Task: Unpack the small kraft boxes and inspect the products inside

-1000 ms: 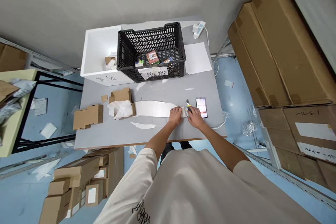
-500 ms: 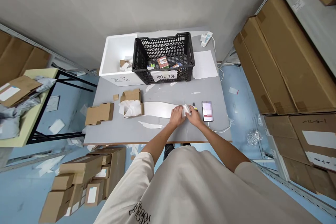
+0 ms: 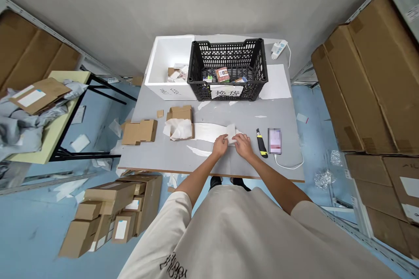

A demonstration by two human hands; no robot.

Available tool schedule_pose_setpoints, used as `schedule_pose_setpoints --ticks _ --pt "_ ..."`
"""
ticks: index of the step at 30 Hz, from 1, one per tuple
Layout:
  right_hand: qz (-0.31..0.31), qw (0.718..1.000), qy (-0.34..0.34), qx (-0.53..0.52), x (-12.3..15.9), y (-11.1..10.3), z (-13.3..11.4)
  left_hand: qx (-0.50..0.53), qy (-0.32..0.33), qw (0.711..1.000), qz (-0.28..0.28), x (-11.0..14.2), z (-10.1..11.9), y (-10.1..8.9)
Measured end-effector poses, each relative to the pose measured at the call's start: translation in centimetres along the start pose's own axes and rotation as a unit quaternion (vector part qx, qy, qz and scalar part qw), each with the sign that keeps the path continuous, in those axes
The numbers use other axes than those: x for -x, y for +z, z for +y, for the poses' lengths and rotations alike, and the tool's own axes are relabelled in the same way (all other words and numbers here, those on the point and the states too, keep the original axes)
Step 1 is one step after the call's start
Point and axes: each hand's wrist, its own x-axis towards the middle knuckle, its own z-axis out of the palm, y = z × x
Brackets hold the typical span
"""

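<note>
A long white paper strip [image 3: 207, 132] lies across the grey table [image 3: 170, 157], its right end folded up into a flap [image 3: 231, 131] between my hands. My left hand [image 3: 220, 145] is closed, with its fingertips pinching the near edge of the strip. My right hand [image 3: 242, 144] has its fingers curled onto the right end of the same strip. Whatever may lie under the flap is hidden. Right of my right hand is a black and yellow utility knife [image 3: 261, 143]. A small open cardboard box [image 3: 181, 113] with crumpled white paper [image 3: 178, 129] stands at the strip's left end.
A white foam box [image 3: 175, 91] and a black plastic crate [image 3: 228, 83] with small packets line the back. A phone [image 3: 274, 141] on a cable lies at right, flat cardboard [image 3: 139, 131] at left. Cartons [image 3: 108, 200] are stacked on the floor.
The view has shifted, so the table appears farther right. My hands have moved slightly apart, and the white flap now stands spread between them. The utility knife shows whole.
</note>
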Motion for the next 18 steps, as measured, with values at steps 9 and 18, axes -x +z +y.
schedule_pose_setpoints --ticks 9,18 --pt "-0.014 0.999 0.025 0.022 2.0 3.7 -0.2 -0.049 0.03 0.991 -0.12 0.3 -3.6 0.7" --pt "-0.016 0.997 0.072 0.025 3.1 5.2 -0.2 -0.141 0.042 0.975 -0.166 -0.3 -4.0 1.5"
